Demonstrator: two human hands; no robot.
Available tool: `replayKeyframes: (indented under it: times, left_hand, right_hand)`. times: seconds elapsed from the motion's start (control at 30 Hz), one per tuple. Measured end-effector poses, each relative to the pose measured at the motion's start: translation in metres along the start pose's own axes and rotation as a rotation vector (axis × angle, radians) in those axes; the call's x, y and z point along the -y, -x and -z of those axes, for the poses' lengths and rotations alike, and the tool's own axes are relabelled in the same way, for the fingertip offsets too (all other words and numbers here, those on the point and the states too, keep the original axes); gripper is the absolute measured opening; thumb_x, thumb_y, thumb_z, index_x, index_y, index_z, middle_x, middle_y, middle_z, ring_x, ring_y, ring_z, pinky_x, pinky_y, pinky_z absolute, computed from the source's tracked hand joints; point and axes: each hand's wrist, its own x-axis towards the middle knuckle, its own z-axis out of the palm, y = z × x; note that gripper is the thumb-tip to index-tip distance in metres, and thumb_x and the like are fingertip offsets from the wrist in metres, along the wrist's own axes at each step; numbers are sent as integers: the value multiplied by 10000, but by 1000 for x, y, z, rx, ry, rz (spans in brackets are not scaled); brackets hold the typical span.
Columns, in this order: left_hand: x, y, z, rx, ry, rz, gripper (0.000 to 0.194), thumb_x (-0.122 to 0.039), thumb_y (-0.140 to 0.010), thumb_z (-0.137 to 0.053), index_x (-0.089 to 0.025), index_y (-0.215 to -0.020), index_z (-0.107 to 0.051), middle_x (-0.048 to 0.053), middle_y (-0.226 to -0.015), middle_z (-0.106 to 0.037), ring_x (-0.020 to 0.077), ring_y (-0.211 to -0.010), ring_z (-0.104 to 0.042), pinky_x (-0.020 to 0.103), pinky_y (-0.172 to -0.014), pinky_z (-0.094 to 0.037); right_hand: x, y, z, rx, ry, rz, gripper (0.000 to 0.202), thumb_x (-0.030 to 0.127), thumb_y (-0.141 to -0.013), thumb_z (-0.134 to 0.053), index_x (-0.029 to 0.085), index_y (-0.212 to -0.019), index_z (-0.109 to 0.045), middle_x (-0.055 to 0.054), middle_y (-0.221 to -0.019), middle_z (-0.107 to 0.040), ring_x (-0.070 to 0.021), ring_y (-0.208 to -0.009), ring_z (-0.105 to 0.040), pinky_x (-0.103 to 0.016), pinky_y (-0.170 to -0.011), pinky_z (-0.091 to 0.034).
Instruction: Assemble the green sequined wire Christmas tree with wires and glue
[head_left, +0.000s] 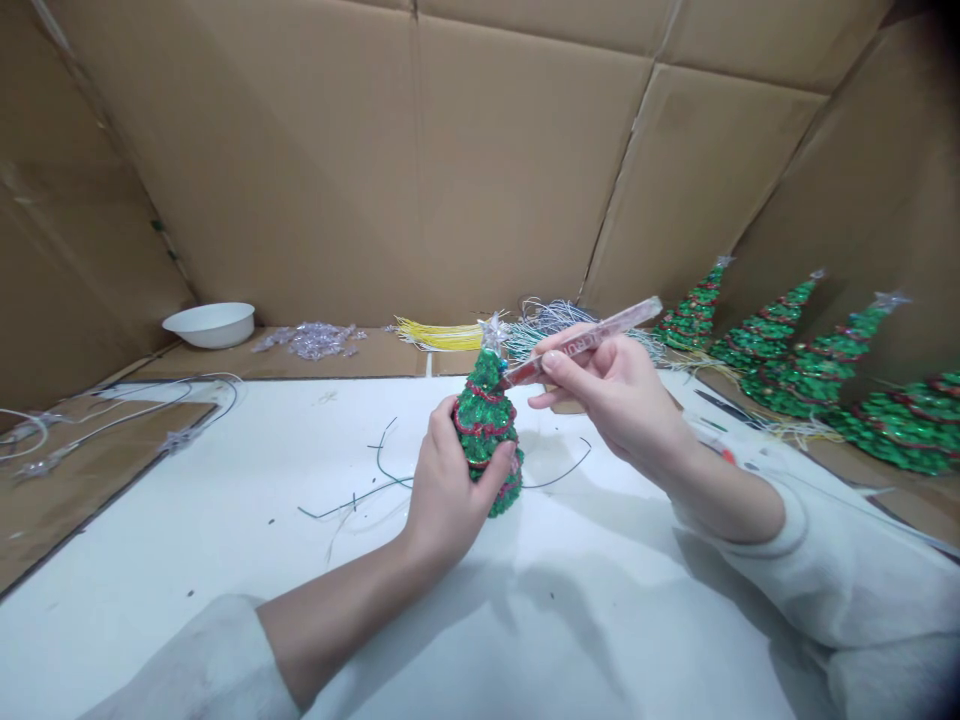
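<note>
A small green Christmas tree (486, 425) with red garlands and a clear star (493, 331) on its tip stands about upright on the white tabletop. My left hand (454, 475) is wrapped round its lower left side, thumb across the front. In my right hand (592, 380) is a slim pen-like tool (607, 328) with a clear, printed body and a reddish front part. Its tip meets the upper right of the tree, just below the star; whether it touches cannot be made out. Thin dark wires (352, 500) stick out on both sides of the tree's base.
Along the back lie a white bowl (211, 325), a heap of clear stars (315, 340), yellow wires (439, 333) and a pile of white and dark wires (555, 325). Several finished-looking trees (817, 365) line the right side. Star-ended wires (97, 430) lie at left. Cardboard walls (450, 150) enclose the table.
</note>
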Motion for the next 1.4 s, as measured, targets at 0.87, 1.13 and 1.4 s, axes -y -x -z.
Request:
replayKeyframes:
  times: [0.87, 1.13, 1.4]
  left_hand:
    - [2, -13, 16, -290, -72, -387, 405, -244, -813, -590, -219, -1177, -415, 85, -1143, -515, 218, -1093, -489, 393, -946, -409]
    - [-10, -35, 35, -421, -309, -655, 138, -130, -772, -634, -220, -875, -619, 23, -862, -546, 158, -780, -531, 304, -716, -459]
    - [-13, -38, 39, -414, -414, -770, 173, -124, -743, -664, -214, -889, -645, 44, -842, -587, 183, -772, -533, 328, -701, -440]
  right_hand:
    - [5, 15, -3, -76, 135, 233, 39, 221, -806, -625, 200, -837, -635, -13, -784, -645, -146, -741, -689, -255, -658, -615]
    - [1, 16, -5, -35, 50, 269, 54, 180, -803, -620, 172, -849, -647, -4, -770, -623, -150, -786, -687, -272, -693, -624]
    - [1, 20, -8, -48, 50, 331, 78, 146, -803, -612, 183, -859, -653, -1, -781, -631, -146, -771, -691, -261, -667, -631]
